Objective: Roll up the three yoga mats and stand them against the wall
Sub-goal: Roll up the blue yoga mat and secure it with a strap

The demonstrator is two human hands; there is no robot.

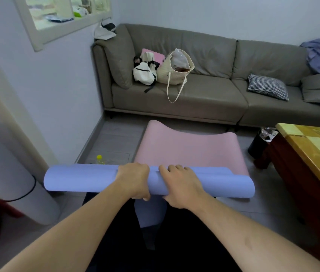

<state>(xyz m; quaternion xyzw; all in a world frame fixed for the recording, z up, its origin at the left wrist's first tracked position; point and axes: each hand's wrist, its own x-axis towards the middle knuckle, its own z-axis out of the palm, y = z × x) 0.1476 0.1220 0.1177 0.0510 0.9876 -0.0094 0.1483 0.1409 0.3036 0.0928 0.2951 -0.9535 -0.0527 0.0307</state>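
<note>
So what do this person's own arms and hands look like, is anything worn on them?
Both forearms are bare right to the bottom of the picture: no sleeves, gloves, watch or bracelets show. The left hand and right hand carry no visible rings on what shows of them. The right forearm has a small darker mark. Dark clothing shows below, between the arms.

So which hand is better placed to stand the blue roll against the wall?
Probably the left hand: it grips the blue roll on the side nearer the wall. The right hand holds it on the side away from the wall.
</note>
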